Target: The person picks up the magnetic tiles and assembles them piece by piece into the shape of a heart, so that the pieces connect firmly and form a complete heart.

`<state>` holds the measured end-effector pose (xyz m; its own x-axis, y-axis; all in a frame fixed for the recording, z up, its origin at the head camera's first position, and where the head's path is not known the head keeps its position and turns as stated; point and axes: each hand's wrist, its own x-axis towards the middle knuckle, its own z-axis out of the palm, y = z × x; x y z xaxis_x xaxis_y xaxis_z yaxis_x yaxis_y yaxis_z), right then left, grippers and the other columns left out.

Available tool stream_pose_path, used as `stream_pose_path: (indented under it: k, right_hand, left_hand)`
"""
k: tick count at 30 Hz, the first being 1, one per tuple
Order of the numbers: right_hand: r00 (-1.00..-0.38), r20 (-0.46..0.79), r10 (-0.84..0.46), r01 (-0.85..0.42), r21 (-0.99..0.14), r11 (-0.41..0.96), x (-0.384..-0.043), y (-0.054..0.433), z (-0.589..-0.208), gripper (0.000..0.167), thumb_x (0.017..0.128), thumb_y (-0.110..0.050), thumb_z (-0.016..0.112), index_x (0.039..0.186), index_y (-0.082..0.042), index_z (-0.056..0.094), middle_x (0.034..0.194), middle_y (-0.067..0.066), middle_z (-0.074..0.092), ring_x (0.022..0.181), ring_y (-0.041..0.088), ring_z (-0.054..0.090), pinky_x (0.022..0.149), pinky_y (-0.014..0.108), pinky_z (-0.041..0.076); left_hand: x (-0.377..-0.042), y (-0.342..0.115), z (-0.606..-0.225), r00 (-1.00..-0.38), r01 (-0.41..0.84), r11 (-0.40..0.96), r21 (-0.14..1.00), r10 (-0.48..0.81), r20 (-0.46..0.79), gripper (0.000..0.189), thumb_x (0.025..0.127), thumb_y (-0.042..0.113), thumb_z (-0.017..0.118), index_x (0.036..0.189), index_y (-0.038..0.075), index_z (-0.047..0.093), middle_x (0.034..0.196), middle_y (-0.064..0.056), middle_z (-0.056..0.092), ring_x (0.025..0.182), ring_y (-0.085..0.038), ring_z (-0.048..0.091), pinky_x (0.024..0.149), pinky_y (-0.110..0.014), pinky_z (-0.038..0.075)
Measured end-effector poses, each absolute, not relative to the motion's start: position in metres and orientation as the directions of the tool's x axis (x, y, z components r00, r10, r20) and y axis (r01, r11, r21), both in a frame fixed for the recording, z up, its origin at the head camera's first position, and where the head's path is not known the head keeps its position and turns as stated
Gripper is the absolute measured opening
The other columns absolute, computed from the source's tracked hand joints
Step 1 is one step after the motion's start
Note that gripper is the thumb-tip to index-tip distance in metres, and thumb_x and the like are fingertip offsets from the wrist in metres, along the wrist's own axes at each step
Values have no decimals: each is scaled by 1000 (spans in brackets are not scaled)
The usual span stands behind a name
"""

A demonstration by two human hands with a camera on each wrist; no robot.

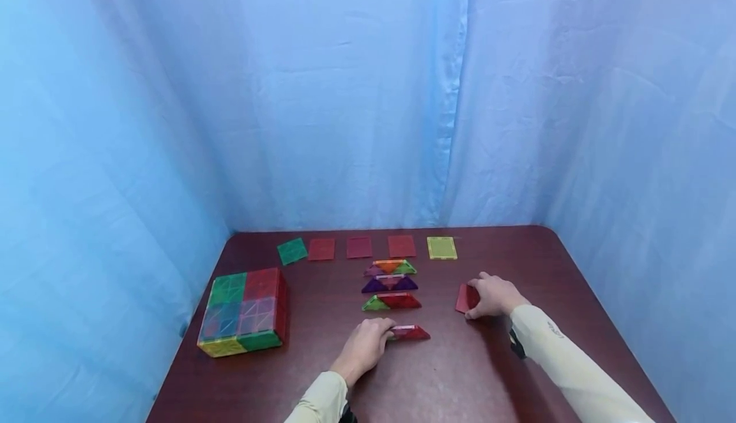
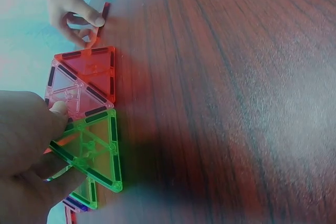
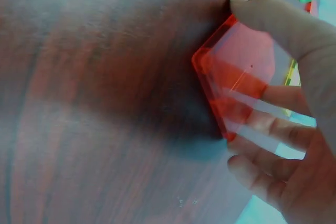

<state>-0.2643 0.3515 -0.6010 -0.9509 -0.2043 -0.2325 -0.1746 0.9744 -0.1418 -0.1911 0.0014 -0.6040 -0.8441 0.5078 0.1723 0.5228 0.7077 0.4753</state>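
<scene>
My left hand (image 1: 363, 348) pinches the left end of a standing row of see-through magnetic triangle tiles. In the left wrist view the row runs from a red triangle (image 2: 98, 66) through a pink triangle (image 2: 73, 94) to a green triangle (image 2: 102, 142), my thumb on the front and fingers behind. Off to the right, my right hand (image 1: 496, 296) grips red see-through magnetic tiles (image 3: 233, 72) by their edges, between thumb and fingertips. They form an angled shape resting on or close to the table, and the fingers show through them.
Three similar standing rows, the nearest with a red part (image 1: 399, 300), line up beyond my left hand. A large box-shaped block of coloured tiles (image 1: 270, 285) sits at left. Along the back lie flat squares, including green (image 1: 292, 251) and yellow (image 1: 441, 248). Blue curtains (image 1: 345, 91) enclose the table.
</scene>
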Motion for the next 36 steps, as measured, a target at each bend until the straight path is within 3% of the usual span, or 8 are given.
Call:
stream_pose_path:
  k: [3,5,13,18,29,36]
  right_hand:
    - [-952,-177,-251,-235,-103,966,-257,346,-606,88,64,-57,88,128,-2,62,114,13,60,90,27,58,73,48,56]
    - [-948,-141,-285,-266,-139,954,-251,342,-608,88,65,-58,86,129,-3,60,114,12,61,91,25,58,75,48,56]
    - [-923,-85,-375,-272,-545,793,-234,314,-612,88,73,-44,86,143,-7,48,126,5,61,111,20,60,93,43,55]
    - [-904,-103,-414,-251,-657,711,-231,296,-615,92,75,-38,86,149,-8,41,135,8,57,119,27,60,98,47,55]
    - [-879,-151,-453,-256,-653,713,-234,277,-615,92,74,-39,87,150,-13,42,136,3,56,121,25,57,100,47,54]
    - [-886,-168,-432,-218,-672,708,-235,275,-614,100,68,-51,90,149,-16,43,138,3,55,123,26,55,100,49,54]
  left_hand:
    - [-190,3,-604,-842,525,703,479,512,172,12,97,14,67,107,16,74,91,5,72,83,-7,68,71,-27,56]
    - [-189,3,-604,-841,527,703,476,513,174,12,97,14,68,106,16,74,89,5,72,82,-7,68,70,-27,56]
    - [-190,3,-607,-841,526,703,478,515,168,11,97,14,67,106,15,74,90,5,72,83,-7,68,71,-26,56]
    - [-189,2,-607,-836,535,693,482,515,188,11,97,14,67,106,15,74,88,5,71,81,-7,67,71,-26,56]
    - [-187,6,-605,-826,553,678,484,523,211,10,97,13,67,105,14,74,89,4,71,82,-8,68,71,-26,56]
    - [-189,6,-603,-832,540,685,489,525,182,11,99,14,66,107,14,73,92,5,71,85,-8,67,75,-26,56]
